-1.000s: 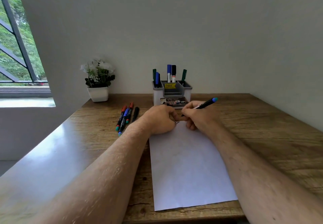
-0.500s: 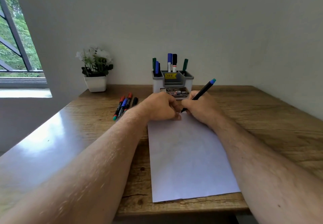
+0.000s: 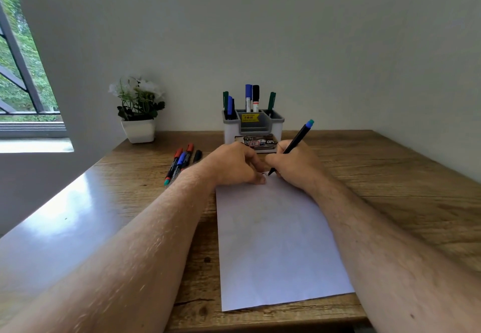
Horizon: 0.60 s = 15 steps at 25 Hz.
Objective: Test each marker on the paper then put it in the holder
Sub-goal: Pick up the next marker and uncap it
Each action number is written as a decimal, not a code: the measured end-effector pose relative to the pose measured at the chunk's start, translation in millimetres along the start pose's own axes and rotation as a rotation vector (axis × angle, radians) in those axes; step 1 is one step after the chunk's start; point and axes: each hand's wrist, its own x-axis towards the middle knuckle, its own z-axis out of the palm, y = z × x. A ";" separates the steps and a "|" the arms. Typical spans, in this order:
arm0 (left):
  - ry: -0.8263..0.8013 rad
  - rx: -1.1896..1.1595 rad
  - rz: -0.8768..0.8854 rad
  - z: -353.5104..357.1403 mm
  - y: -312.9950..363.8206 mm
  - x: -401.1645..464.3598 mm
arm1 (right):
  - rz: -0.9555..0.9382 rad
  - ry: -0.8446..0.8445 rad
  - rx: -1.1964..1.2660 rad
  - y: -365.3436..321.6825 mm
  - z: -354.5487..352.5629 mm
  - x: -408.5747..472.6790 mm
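Note:
A white sheet of paper (image 3: 278,244) lies on the wooden desk (image 3: 390,202). My right hand (image 3: 294,166) grips a black marker (image 3: 296,140) with a blue end, its tip down on the paper's far edge. My left hand (image 3: 234,163) rests on the paper's top left corner with fingers curled; whether it holds a cap is hidden. The grey and white holder (image 3: 253,129) stands just behind the hands with several markers upright in it. Several loose markers (image 3: 181,162) lie left of my left hand.
A white pot with a flowering plant (image 3: 138,114) stands at the desk's back left, near the wall. A window (image 3: 20,72) is at the far left. The desk's front edge runs just below the paper.
The marker has tilted more upright and its tip has come down onto the paper. Both hands stay at the paper's far edge. The camera has tilted upward a little.

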 end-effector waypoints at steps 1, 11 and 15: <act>-0.001 0.001 0.001 0.0 0.2 -0.1 | -0.001 -0.001 -0.003 -0.3 -0.3 -0.2; -0.013 -0.005 -0.001 -1.3 3.0 -2.9 | -0.028 -0.014 -0.031 -2.6 -1.2 -2.5; -0.011 -0.024 -0.010 -1.1 2.6 -1.7 | -0.045 0.042 -0.019 0.1 0.9 -0.6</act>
